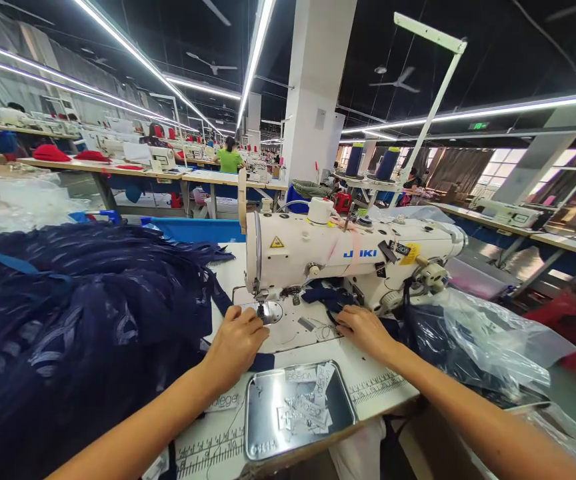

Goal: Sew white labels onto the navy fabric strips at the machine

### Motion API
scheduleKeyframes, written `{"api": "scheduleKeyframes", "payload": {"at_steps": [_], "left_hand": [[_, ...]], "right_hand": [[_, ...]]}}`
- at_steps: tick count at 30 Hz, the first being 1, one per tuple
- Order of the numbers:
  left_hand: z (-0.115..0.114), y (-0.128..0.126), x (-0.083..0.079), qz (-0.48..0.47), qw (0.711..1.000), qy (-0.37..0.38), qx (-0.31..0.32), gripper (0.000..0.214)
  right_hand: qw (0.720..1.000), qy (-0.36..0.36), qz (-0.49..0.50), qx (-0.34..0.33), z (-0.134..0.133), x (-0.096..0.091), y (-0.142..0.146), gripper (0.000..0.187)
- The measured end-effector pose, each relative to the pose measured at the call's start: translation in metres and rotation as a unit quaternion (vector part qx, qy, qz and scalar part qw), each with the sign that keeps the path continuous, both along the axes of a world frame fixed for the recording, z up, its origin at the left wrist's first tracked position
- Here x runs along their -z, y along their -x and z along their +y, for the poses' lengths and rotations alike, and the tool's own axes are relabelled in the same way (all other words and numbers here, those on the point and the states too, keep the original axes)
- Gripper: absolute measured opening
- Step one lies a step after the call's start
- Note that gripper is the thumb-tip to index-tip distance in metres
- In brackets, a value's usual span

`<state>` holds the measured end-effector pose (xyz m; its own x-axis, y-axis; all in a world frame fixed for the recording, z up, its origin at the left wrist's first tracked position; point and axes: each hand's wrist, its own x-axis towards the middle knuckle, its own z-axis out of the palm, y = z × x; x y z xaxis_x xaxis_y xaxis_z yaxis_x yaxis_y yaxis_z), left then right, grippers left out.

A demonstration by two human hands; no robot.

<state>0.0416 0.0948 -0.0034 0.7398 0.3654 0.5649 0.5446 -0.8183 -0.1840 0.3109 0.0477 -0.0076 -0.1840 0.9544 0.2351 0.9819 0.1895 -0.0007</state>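
A white sewing machine (pixel 348 257) stands on the white table (pixel 368 383) in front of me. My left hand (pixel 235 343) rests beside the presser foot (pixel 263 308), fingers curled onto a navy fabric strip (pixel 221 300). My right hand (pixel 365 330) lies under the machine arm, fingers closed on a small navy fabric piece (pixel 325 297). A big heap of navy patterned fabric (pixel 78 327) fills the left side.
A metal tray (pixel 258 440) holding several white labels sits at the table's near edge. Clear plastic bags (pixel 488 333) with dark fabric lie at the right. Thread cones (pixel 388 163) stand behind the machine. Other workers sit at distant tables (pixel 118 167).
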Motion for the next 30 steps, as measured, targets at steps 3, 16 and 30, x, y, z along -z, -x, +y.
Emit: {"api": "scheduleKeyframes", "payload": {"at_steps": [3,16,30], "left_hand": [[-0.003,-0.003,0.000,0.005,1.000,0.001,0.029,0.027],[-0.003,-0.004,-0.004,-0.004,0.998,0.064,0.008,0.029],[-0.003,0.005,0.000,0.011,0.996,0.076,-0.054,0.021]], "right_hand": [[1.000,-0.008,-0.030,0.003,-0.002,0.000,0.003,0.010],[1.000,0.012,0.022,0.002,0.004,-0.002,0.023,0.019],[0.963,0.123,0.240,-0.004,0.047,-0.006,0.066,0.014]]}}
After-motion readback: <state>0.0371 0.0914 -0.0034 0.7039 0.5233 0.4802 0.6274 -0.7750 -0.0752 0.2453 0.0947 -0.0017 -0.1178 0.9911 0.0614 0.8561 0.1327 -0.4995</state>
